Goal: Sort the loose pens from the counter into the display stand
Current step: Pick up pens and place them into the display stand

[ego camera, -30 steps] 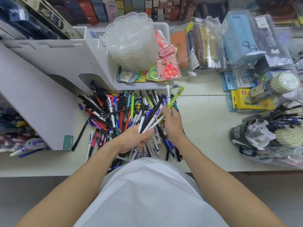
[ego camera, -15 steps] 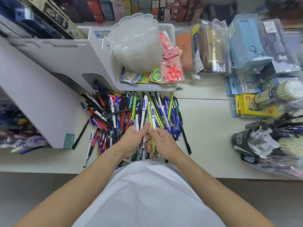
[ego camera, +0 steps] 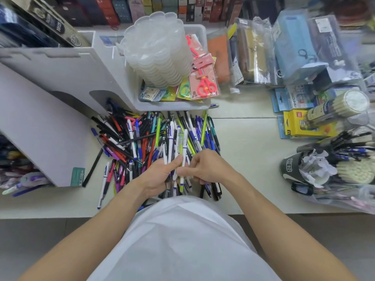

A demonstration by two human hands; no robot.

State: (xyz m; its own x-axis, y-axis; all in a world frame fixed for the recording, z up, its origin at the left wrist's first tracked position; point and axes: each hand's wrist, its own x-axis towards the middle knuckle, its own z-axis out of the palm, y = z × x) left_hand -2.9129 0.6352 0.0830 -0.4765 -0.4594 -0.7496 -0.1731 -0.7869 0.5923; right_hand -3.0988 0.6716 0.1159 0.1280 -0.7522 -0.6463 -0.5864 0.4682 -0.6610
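Observation:
A big heap of loose pens (ego camera: 142, 138) in many colours lies on the pale counter (ego camera: 247, 142). My left hand (ego camera: 160, 175) grips a bundle of pens (ego camera: 176, 145), mostly white with blue ends plus a lime-green one, pointing away from me. My right hand (ego camera: 209, 167) is beside it with curled fingers that pinch the lower part of the same bundle. The white stepped display stand (ego camera: 60, 78) rises at the left, with pens in its lower left slots.
A white bin (ego camera: 174, 104) with stacked clear lids and packed scissors stands behind the heap. Packaged stationery, a yellow box (ego camera: 300, 126) and a tube of pencils fill the right. A dark cup (ego camera: 292, 169) and a bag of pens sit at the right front edge.
My right hand brought a lime-green pen down from above the heap and joined it to the bundle in my left hand. Both hands now hold the bundle close together.

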